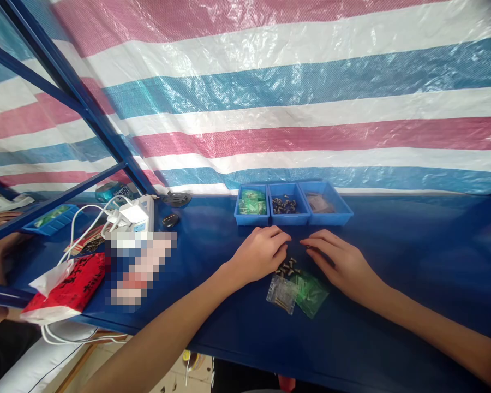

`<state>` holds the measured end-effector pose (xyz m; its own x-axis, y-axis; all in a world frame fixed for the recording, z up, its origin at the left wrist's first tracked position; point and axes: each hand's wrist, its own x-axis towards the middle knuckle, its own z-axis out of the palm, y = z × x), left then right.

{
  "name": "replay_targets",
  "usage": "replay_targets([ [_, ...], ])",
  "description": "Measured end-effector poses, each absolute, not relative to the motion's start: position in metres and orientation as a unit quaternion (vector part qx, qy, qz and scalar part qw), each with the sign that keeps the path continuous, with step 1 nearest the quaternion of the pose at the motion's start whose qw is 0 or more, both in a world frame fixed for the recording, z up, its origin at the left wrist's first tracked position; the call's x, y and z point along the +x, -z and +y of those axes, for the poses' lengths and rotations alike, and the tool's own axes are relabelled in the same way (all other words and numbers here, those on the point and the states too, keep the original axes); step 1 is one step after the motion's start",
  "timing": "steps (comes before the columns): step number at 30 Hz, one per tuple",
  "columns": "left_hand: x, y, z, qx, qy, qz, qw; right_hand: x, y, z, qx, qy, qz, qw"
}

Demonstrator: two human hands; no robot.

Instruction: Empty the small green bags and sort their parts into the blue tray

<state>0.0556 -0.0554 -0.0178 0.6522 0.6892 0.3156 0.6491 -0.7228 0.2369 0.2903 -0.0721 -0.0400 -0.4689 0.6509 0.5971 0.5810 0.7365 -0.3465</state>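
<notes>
My left hand [262, 252] rests palm down over the blue table, its fingers curled and the thumb close to the index finger. Anything inside that curl is hidden. Across a small gap, my right hand [346, 265] has its fingers stretched out and the thumb a little apart. Several short metal screws [288, 267] lie loose just below my left fingertips. Nearer to me is a clear plastic bag [281, 293] with long thin metal pieces in it. A green plastic bag [312, 295] overlaps its right side, close below my right thumb.
Beyond my hands stand a blue bin of green packets [251, 220], a bin of screws [288, 220] and a bin of clear bags [331, 220]. At left lie a power strip [149, 210], white cables, a red tissue pack [76, 286] and a blue frame [85, 106]. Another person's arm [0, 251] shows there.
</notes>
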Motion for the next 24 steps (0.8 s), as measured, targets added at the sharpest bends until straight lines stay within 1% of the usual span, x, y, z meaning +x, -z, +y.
replay_targets([
  [8,0.056,0.019,-0.056,0.911,-0.185,0.368,0.039,0.291,0.039,-0.072,-0.366,-0.042,-0.852,0.371],
  [16,0.055,0.019,-0.055,0.913,-0.191,0.356,0.044,0.293,0.041,-0.072,-0.395,-0.073,-0.84,0.364],
  [20,0.056,0.02,-0.055,0.916,-0.208,0.341,0.043,0.29,0.036,-0.076,-0.421,-0.119,-0.827,0.353],
  [24,0.06,0.02,-0.058,0.917,-0.228,0.324,0.045,0.284,0.027,-0.08,-0.452,-0.202,-0.791,0.358],
])
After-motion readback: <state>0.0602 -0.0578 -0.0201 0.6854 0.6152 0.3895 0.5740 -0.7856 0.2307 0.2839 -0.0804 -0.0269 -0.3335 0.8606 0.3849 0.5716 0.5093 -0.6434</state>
